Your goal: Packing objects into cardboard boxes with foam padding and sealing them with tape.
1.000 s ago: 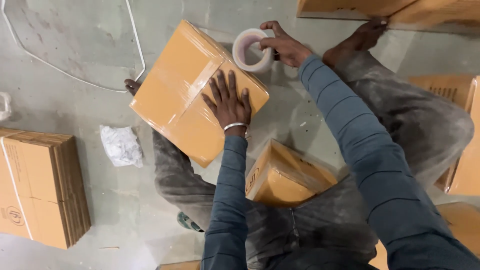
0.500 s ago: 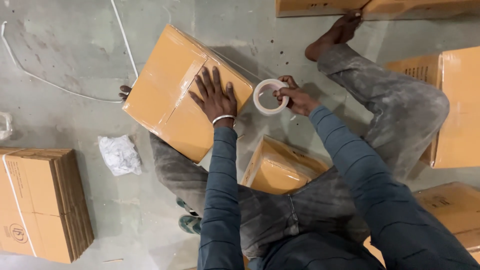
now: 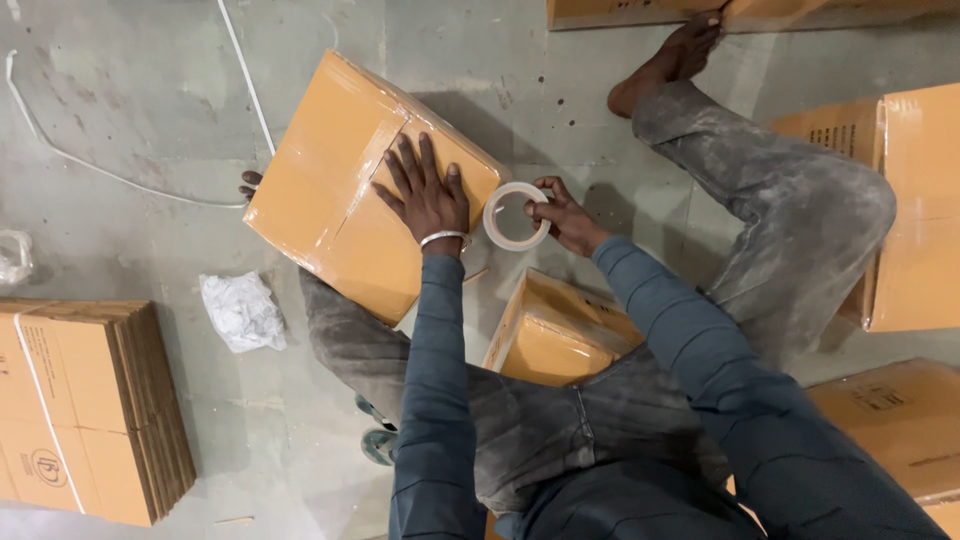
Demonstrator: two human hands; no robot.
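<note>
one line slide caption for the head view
Left hand flat on a cardboard box, right hand holding a tape roll.

**Cardboard, tape film and rough concrete**

We see a cardboard box [image 3: 340, 190] of smooth tan board, with glossy clear tape strips catching the light. Our right hand [image 3: 562, 215] holds a tape roll [image 3: 517, 216] with a pale, shiny plastic look. The floor [image 3: 120, 110] is matt grey concrete, scuffed and stained. Flat cardboard sheets [image 3: 90, 410] show rough corrugated edges. A crumpled white wad [image 3: 241, 310] looks like paper or cloth. Our trousers [image 3: 790, 200] are dusty grey cloth.
</note>
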